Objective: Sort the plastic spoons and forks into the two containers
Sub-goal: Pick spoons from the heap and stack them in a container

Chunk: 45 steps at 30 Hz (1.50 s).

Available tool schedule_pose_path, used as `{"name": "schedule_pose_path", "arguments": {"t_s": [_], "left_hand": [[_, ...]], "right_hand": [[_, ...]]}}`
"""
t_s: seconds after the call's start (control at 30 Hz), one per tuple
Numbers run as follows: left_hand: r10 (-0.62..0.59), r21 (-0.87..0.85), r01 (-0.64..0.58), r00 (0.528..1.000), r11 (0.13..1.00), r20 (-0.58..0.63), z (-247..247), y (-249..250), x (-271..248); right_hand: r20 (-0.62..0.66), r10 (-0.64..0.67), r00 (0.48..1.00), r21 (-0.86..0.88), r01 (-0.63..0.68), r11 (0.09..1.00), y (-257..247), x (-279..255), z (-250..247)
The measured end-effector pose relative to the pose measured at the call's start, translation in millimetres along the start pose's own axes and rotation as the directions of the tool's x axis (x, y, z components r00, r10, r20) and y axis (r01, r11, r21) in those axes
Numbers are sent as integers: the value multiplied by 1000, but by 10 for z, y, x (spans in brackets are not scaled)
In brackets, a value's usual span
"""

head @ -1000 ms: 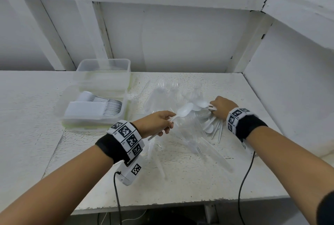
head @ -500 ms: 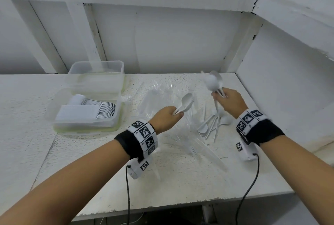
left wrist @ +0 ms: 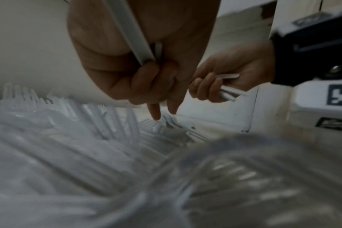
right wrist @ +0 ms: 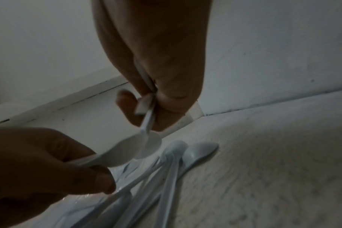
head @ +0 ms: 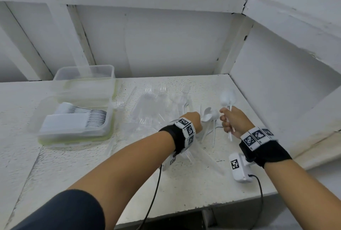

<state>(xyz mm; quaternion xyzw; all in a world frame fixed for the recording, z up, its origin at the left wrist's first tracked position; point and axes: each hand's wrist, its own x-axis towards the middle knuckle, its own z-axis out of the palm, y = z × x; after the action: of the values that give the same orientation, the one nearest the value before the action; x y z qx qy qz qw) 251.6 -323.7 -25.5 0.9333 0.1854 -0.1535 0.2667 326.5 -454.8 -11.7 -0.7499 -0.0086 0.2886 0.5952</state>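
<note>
White table (head: 184,183), opaque white spoons (head: 227,98), clear forks (head: 153,104) heaped

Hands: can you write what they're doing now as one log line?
left hand: holds white plastic spoon | right hand: grips white spoon bunch | clear plastic container: spoons inside

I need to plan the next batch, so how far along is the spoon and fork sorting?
Partly done. The near container already holds a neat row of white spoons; the far container looks empty. In hand: the right hand grips a few spoons, the left hand holds another. Left: loose spoons between the hands and the whole clear fork pile on the table.
</note>
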Motion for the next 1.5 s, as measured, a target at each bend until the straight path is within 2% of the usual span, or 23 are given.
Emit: {"name": "schedule_pose_path", "arguments": {"t_s": [0.17, 0.27, 0.4, 0.53, 0.67, 0.83, 0.97, 1.07, 1.13, 1.27, 1.33, 1.4, 1.5], "left_hand": [[-27, 15, 26, 999, 1000, 23, 21, -47, 56], [-48, -135, 50, 999, 990, 15, -68, -94, 42], [-75, -375, 65, 997, 925, -10, -277, -235, -132], [-49, -621, 22, 998, 783, -27, -468, -482, -460], [2, -807, -16, 1000, 590, -19, -534, -718, -801], [56, -901, 12, 998, 433, 40, -506, -936, -1050], [81, -934, -1, 996, 357, 29, -501, -1091, -1162], [89, -913, -7, 996, 407, 32, -516, -1156, -1247], [33, -887, -16, 999, 462, 0, -518, -1175, -1294], [-145, -875, -58, 979, 481, -144, -510, -1270, -1334], [-200, -863, -77, 959, 499, -201, -497, -1305, -1356], [-225, -832, -91, 942, 547, -251, -471, -1314, -1373], [-233, -781, -147, 907, 607, -351, -398, -1306, -1376]], "right_hand": [[26, 30, 999, -38, -29, 999, 86, -69, -23], [-28, -16, 999, -67, 14, 998, 79, -97, -13], [-117, -80, 990, -98, 68, 993, 13, -152, 32], [-129, -137, 982, -99, 125, 987, -80, -226, 190], [-6, -144, 990, 15, 144, 990, -131, -313, 465], [197, -163, 967, 236, 115, 965, -195, -378, 835], [244, -178, 953, 377, 76, 923, -220, -362, 1051], [201, -176, 964, 377, 90, 922, -239, -350, 1177], [154, -184, 971, 339, 123, 933, -254, -354, 1238], [48, -303, 952, 65, 300, 952, -270, -405, 1319], [79, -401, 912, -141, 409, 902, -271, -473, 1362], [152, -473, 868, -326, 496, 804, -253, -553, 1424], [214, -514, 830, -451, 551, 702, -212, -671, 1545]]}}
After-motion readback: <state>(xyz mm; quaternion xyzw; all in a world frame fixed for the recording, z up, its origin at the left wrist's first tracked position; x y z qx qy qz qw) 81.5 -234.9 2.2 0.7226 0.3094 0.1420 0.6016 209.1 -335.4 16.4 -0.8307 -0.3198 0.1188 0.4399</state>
